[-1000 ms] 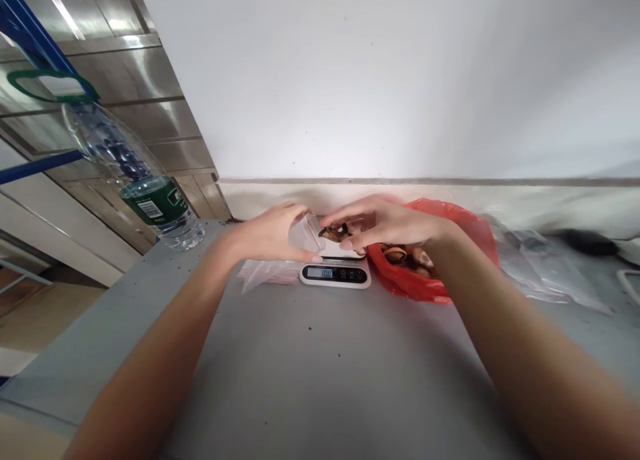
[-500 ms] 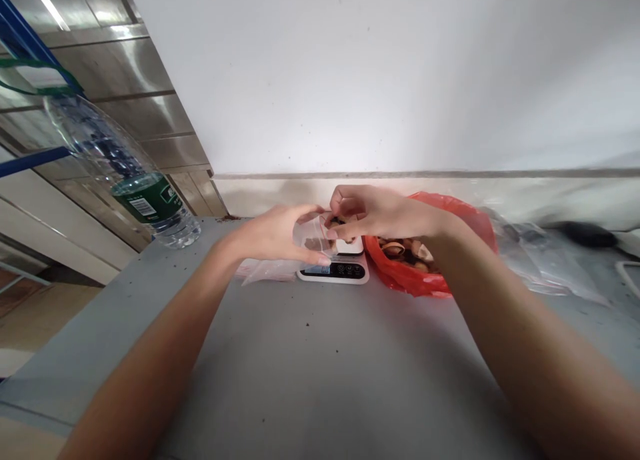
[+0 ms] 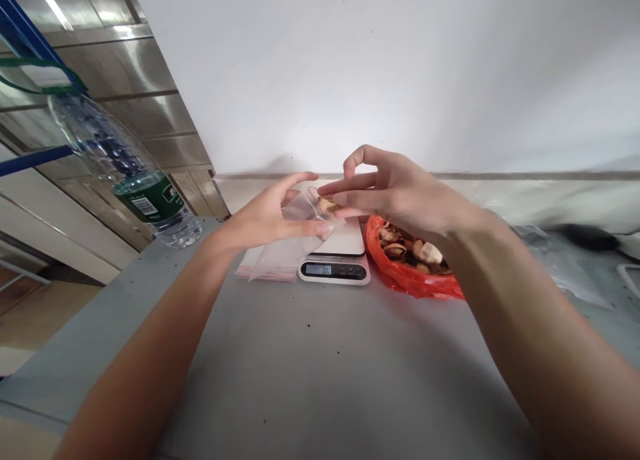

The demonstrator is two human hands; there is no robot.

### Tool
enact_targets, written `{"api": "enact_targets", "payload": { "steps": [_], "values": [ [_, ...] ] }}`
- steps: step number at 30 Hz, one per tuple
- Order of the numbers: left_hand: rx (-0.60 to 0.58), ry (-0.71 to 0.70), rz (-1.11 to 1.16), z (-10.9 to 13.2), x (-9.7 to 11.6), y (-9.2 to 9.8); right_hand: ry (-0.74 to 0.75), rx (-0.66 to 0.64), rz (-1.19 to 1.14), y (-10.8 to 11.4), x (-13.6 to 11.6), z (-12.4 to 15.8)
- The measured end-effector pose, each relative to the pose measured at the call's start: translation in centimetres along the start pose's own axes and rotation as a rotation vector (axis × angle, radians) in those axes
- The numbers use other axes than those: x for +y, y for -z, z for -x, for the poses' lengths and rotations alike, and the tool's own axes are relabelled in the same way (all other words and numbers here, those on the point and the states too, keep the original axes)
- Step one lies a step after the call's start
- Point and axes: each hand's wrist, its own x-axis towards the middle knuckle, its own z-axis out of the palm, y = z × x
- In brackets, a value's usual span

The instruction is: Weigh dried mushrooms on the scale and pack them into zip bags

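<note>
My left hand (image 3: pixel 265 217) grips a clear zip bag (image 3: pixel 300 208), with the thumb along its near side and the fingers behind. At the mouth of that bag, my right hand (image 3: pixel 403 190) pinches a tan piece of what looks like dried mushroom (image 3: pixel 329 207). Both hands are above a small white digital scale (image 3: pixel 334 271), whose display seems to read 0.0. Just right of the scale, a red plastic bag (image 3: pixel 420 287) stands open with brown and pale dried mushroom pieces (image 3: pixel 396 249) inside. My right forearm covers part of it.
A stack of flat zip bags (image 3: pixel 270 270) lies left of the scale. A large water bottle (image 3: pixel 147 197) with a green label stands at the table's left edge. More clear plastic (image 3: pixel 565 267) and a black object (image 3: pixel 587 236) lie at the right. A white wall (image 3: pixel 380 80) rises behind.
Both hands have risen off the scale. My right hand has brought the mushroom piece up to the zip bag's mouth. The scale's plate now shows more, and its display reading has changed.
</note>
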Motion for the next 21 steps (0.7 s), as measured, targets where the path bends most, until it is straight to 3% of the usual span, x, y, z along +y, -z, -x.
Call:
{"api": "enact_targets", "payload": {
  "steps": [3, 7, 14, 18, 21],
  "values": [
    [0.024, -0.059, 0.105, -0.1, -0.1, -0.3, 0.061, 0.031, 0.010, 0.1, 0.1, 0.1],
    [-0.116, -0.107, 0.330, -0.3, -0.4, -1.0, 0.112, 0.061, -0.032, 0.1, -0.2, 0.4],
    [0.017, -0.116, 0.449, -0.3, -0.3, -0.8, 0.332, 0.287, 0.172, 1.1, -0.1, 0.4],
    [0.027, -0.068, 0.603, -0.3, 0.1, -0.9, 0.368, 0.077, 0.351, 1.9, 0.2, 0.5],
    [-0.041, -0.050, 0.692, -0.3, 0.3, -1.3, 0.379, 0.036, 0.373, 2.0, 0.1, 0.6]
  ]
}}
